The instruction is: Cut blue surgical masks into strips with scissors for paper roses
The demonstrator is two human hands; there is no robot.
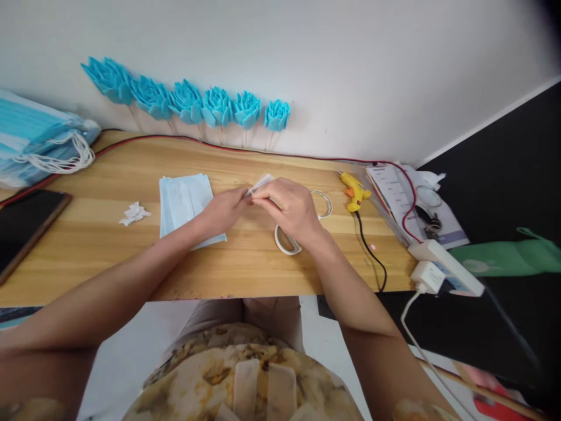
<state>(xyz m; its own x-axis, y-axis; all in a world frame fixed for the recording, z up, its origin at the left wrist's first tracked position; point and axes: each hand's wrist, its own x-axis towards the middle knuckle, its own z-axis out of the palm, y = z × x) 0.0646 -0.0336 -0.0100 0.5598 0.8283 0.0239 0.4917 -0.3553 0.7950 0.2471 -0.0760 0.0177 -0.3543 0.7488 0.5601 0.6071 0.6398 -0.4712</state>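
In front of me, both hands meet over the middle of the table. My left hand (225,209) is closed, its fingertips pinching a thin whitish strip (264,180). My right hand (289,204) also pinches at this strip from the right, thumb against fingers. The strip's lower part is hidden by the fingers. Partly under my left wrist lie flat pale-blue face mask sheets (182,199). Two white loops, apparently the handles of scissors (288,241), show beside and below my right hand; the rest is covered.
Several blue flowers (218,107) on sticks lean against the wall. A yellow glue gun (354,192) lies at right, near papers (394,193) and a power strip (447,269). Leftward are white scraps (134,213), a phone (28,225), bundled masks (39,134) and a red cable (263,152).
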